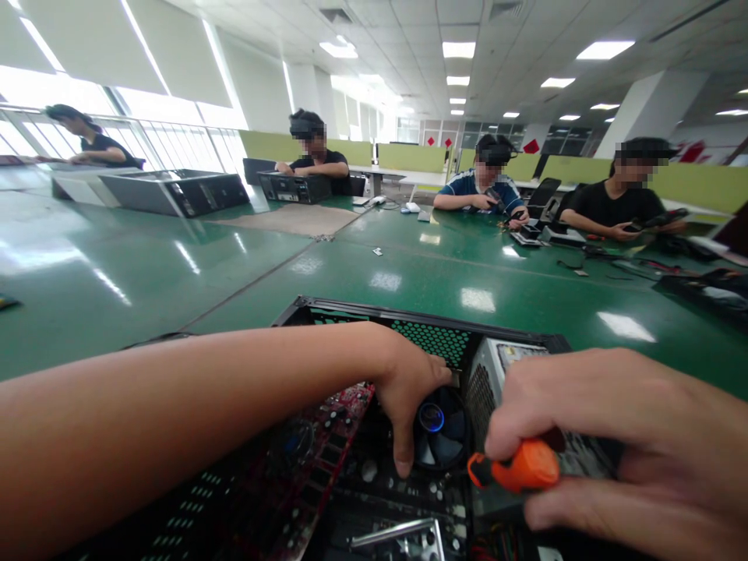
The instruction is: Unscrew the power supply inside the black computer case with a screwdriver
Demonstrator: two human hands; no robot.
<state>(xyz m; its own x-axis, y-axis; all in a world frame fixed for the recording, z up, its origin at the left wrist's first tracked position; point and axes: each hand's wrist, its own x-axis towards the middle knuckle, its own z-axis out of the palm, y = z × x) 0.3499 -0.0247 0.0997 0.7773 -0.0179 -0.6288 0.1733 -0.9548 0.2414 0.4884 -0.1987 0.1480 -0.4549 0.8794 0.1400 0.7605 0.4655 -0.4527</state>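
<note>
An open black computer case lies in front of me on the green table. Inside it I see a red circuit board, a round cooler fan with a blue hub, and a grey power supply. My left hand reaches into the case, its fingers curled around the fan's left edge. My right hand is closed on the orange handle of a screwdriver, held over the power supply beside the fan. The screwdriver's tip is hidden.
Several seated people work at the far side of the table with parts and tools. Other computer cases lie at the back left. Small loose parts and cables lie on the table toward the right.
</note>
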